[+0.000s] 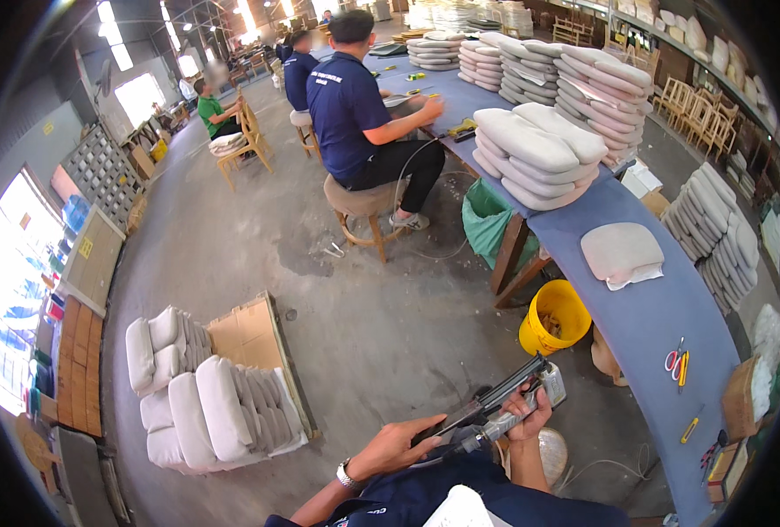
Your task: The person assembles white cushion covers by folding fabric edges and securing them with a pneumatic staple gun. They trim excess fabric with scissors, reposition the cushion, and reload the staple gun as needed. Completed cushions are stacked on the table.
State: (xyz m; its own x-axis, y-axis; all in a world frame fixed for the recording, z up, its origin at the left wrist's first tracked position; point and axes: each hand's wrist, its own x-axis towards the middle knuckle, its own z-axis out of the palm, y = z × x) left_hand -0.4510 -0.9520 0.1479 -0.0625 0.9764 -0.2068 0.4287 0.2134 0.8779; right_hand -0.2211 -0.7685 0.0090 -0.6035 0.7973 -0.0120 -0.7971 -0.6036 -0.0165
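One staple gun (495, 406) lies across the lap, held by two hands, the left hand (396, 445) and the right hand (527, 413). The long blue workbench (645, 325) carries one single seat cushion (620, 252), one pair of scissors (673, 357) and one yellow utility knife (689, 429). One yellow bucket (554, 317) and one green bag (486, 221) sit below it, and one person in a dark blue shirt (355, 110) sits on one round stool (361, 200).

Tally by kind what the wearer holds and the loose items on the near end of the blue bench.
Staple gun, held by left hand and right hand: 1
Seat cushion lying singly: 1
Scissors: 1
Yellow utility knives: 2
Total: 5
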